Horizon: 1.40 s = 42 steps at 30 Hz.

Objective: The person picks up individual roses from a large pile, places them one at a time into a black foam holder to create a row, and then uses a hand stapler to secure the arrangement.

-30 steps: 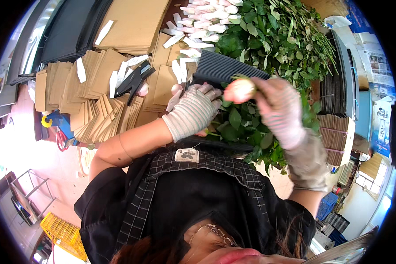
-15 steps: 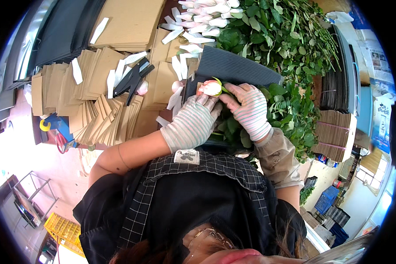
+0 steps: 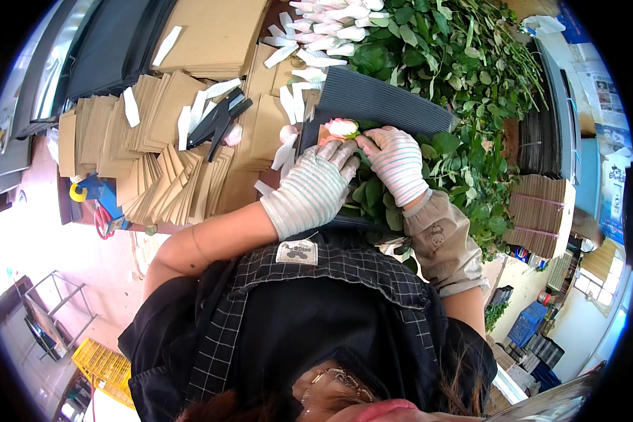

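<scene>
A pink and white rose [image 3: 342, 128] lies at the left part of a black corrugated sheet [image 3: 387, 100], beside a small piece of brown cardboard. My right hand [image 3: 397, 163], in a striped glove, pinches the rose just below its bloom with thumb and forefinger. My left hand [image 3: 308, 188], gloved too, rests just under the bloom, its fingers stretched out and slightly apart. Its fingertips come close to the right thumb. Green leaves [image 3: 373, 200] show between and below the hands; the stem itself is mostly hidden.
Netted white-sleeved rose buds [image 3: 330, 28] are heaped at the back, beside a big pile of leafy stems [image 3: 464, 84]. To the left are a black stapler [image 3: 219, 125], loose white foam nets [image 3: 184, 128], and stacks of brown cardboard pieces [image 3: 169, 179]. Bundled cardboard [image 3: 538, 214] stands at right.
The rose's bloom has turned and shifted slightly away from me. My left fingers have straightened and slid off the bloom to just below it. The right hand keeps its pinch.
</scene>
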Available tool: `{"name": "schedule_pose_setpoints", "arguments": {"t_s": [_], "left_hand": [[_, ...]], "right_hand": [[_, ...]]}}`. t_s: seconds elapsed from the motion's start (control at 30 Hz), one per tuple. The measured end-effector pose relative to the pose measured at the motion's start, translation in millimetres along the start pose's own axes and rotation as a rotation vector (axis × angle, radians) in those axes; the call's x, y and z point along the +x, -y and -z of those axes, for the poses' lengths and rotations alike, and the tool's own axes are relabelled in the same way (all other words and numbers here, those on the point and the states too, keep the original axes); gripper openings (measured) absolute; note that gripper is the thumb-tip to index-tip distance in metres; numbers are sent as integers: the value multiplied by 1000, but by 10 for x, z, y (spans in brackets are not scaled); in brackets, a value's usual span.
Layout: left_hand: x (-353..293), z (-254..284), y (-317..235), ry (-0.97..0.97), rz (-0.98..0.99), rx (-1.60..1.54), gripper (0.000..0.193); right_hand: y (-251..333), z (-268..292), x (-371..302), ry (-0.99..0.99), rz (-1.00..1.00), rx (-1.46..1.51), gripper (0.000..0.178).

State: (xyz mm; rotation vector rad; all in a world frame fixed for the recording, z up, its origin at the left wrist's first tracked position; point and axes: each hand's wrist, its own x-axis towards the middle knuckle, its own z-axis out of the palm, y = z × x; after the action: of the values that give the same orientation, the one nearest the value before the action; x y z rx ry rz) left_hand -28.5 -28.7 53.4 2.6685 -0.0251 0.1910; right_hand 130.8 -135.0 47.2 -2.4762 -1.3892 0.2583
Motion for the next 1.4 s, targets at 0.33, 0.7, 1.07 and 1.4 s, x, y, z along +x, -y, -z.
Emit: {"name": "schedule_pose_setpoints", "arguments": {"t_s": [0.33, 0.7, 1.07, 1.4], "left_hand": [[217, 177, 211, 113, -173, -24, 47], [-141, 337, 433, -90, -116, -131, 45], [-1684, 586, 809, -472, 617, 68, 25], [-91, 7, 170, -49, 91, -62, 35]], "right_hand": [[33, 18, -13, 93, 121, -255, 18], [15, 173, -189, 122, 392, -53, 56], [50, 138, -200, 59, 460, -119, 50], [218, 276, -125, -49, 330, -369, 24]]}}
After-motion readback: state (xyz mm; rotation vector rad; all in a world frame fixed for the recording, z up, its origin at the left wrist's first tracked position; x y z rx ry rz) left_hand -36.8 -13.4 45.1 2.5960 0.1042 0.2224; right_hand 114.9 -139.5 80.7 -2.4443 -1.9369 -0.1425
